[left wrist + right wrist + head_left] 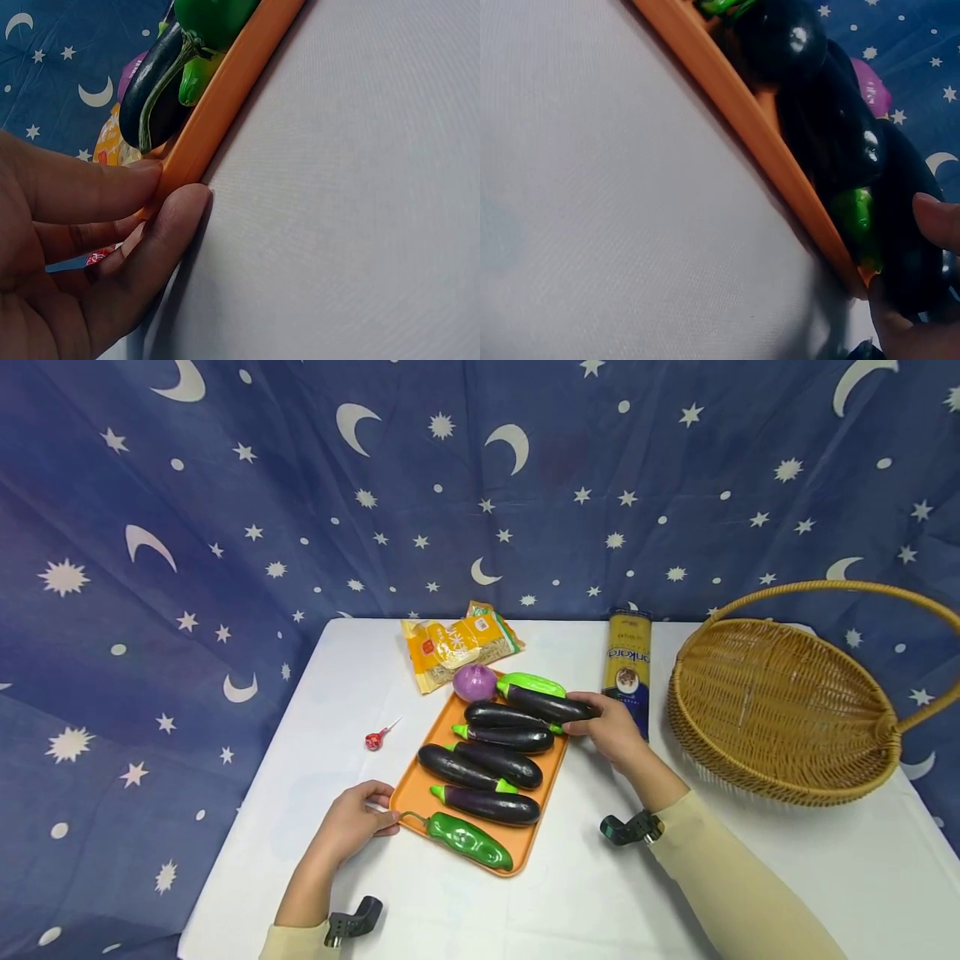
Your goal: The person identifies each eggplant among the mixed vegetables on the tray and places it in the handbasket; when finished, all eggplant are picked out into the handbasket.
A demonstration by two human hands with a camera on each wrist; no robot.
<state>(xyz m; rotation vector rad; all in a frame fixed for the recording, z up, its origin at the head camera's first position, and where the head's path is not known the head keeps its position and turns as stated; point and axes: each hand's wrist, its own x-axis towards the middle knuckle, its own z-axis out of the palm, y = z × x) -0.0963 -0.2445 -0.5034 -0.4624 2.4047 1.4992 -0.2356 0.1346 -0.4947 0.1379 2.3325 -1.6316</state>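
Several dark eggplants (491, 806) lie in rows across an orange tray (411, 787), with a long green pepper (468, 842) along its near edge. My left hand (354, 820) pinches the tray's near left corner between thumb and fingers; the left wrist view shows the thumb (112, 184) over the rim. At the far right corner, my right hand (613, 731) grips the rounded end of the rearmost eggplant (542, 702). In the right wrist view, the thumb (939, 221) lies against that eggplant. Behind it are a light green vegetable (534, 683) and a purple onion (475, 682).
Yellow food packets (461, 645) lie behind the tray, and a red lollipop (374, 741) lies to its left. A yellow and blue packet (628, 664) is beyond my right hand. The wicker basket (783, 710) with a tall handle stands on the right. A starry blue cloth (420, 560) hangs behind the white table.
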